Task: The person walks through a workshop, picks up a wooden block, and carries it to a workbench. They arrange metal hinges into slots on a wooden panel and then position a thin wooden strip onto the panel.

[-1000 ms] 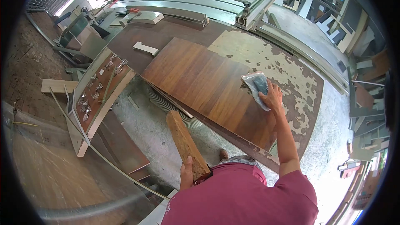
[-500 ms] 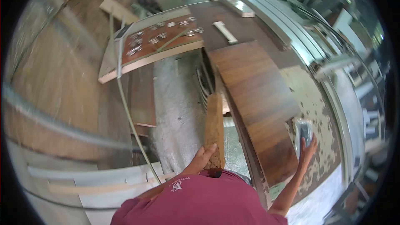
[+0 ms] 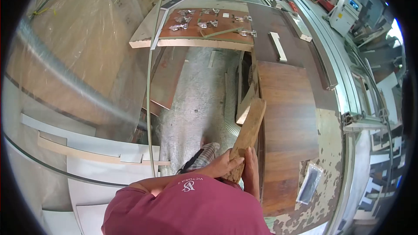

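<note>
A rough wooden block is held in front of my chest, beside the edge of the workbench. My left hand grips its lower end from the left and my right hand grips the same end from the right. A dark wooden panel lies flat on the worn bench top just right of the block. A clear plastic bag with something dark inside lies on the bench by the panel's near corner, with no hand on it.
A board with several metal hinges rests across the far end. A grey ribbed hose lies on the concrete floor below the bench. Pale panels lean at the left. A small white strip sits on the bench. Metal rails run along the right.
My right hand let go of the plastic bag, which now lies on the bench, and came over to grip the block with my left hand. The view turned left.
</note>
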